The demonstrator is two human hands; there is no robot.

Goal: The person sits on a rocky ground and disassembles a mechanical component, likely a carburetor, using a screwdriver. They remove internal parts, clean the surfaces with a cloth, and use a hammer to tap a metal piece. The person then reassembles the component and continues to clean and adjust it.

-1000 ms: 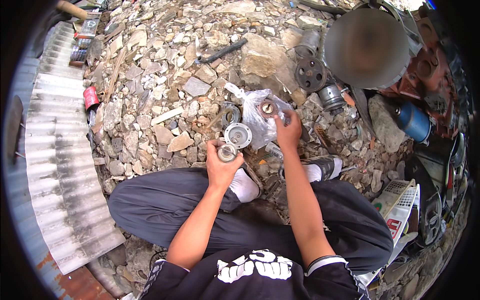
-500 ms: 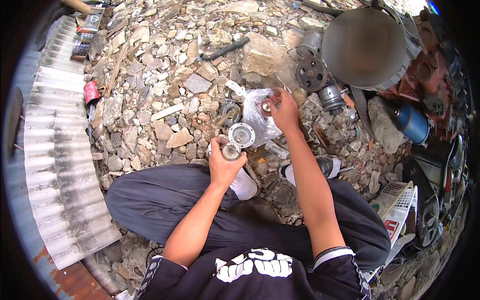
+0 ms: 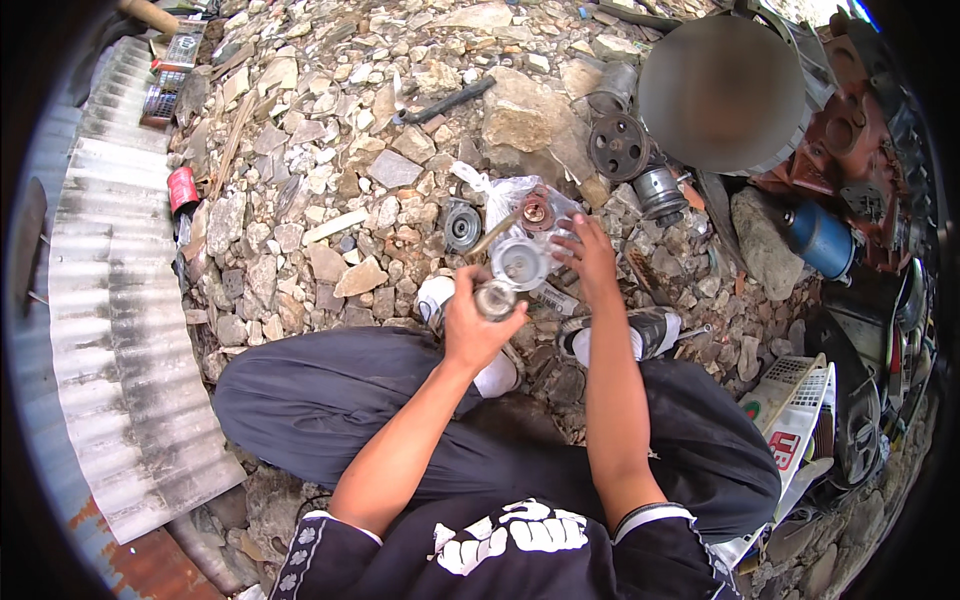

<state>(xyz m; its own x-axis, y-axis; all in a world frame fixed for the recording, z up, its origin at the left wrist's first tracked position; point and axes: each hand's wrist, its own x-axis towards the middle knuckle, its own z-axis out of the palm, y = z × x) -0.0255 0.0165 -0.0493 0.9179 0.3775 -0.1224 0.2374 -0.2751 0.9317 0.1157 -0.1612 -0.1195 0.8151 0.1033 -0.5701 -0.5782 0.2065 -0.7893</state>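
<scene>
My left hand point(image 3: 476, 328) is wrapped round the narrow end of a metal part with a wide, pale round flange point(image 3: 519, 264). The flange faces away from me, and its recessed middle is slightly blurred. Just right of the flange, my right hand point(image 3: 592, 262) has its fingers spread and nothing in them; whether a fingertip touches the rim I cannot tell. Beyond lies a clear plastic bag point(image 3: 490, 188) with a reddish-brown round part point(image 3: 535, 211) on it. A grey ring-shaped metal part point(image 3: 462, 227) sits to the left, beside a thin brownish stick point(image 3: 494, 234).
Rough stones cover the ground. A pulley wheel point(image 3: 619, 147), a metal cylinder point(image 3: 660, 194) and a blue cylinder point(image 3: 822, 241) lie to the right. A white crate point(image 3: 797, 420) stands by my right knee. Corrugated sheet point(image 3: 120, 330) runs along the left.
My right hand has let go of the reddish-brown part on the bag and come back toward me, fingers spreading. The left hand has moved right with the flanged part.
</scene>
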